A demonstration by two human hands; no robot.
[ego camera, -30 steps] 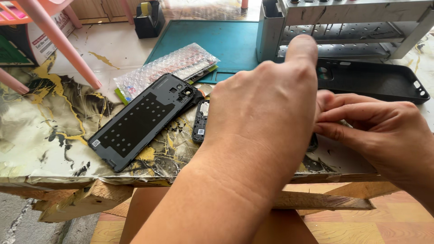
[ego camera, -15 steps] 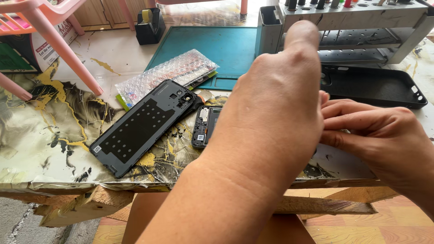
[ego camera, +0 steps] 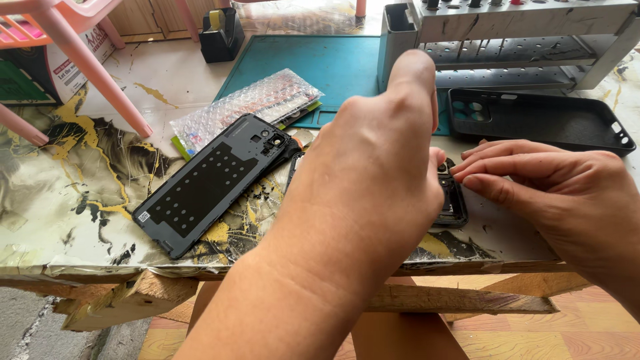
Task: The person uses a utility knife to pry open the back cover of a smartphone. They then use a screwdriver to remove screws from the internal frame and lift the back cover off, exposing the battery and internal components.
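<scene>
An opened black phone (ego camera: 454, 202) lies on the marbled table (ego camera: 73, 200), mostly hidden under my left hand (ego camera: 377, 160). That hand arches over it with the index finger raised and the other fingers curled down out of sight. The thumb nearly meets my right hand (ego camera: 560, 193). The right hand's fingertips lie close together and press on the phone's right end. The phone's removed back cover (ego camera: 213, 181) lies inside-up to the left.
A black soft phone case (ego camera: 540, 120) lies at the back right in front of a grey tool rack (ego camera: 513, 40). A bubble-wrapped flat package (ego camera: 247, 107) rests on the edge of a teal mat (ego camera: 320, 63). Pink chair legs (ego camera: 93, 73) stand at the left, and a black holder (ego camera: 222, 33) behind.
My left hand has shifted slightly left, uncovering the phone's right end. My right fingertips stay on that end. The back cover has not moved.
</scene>
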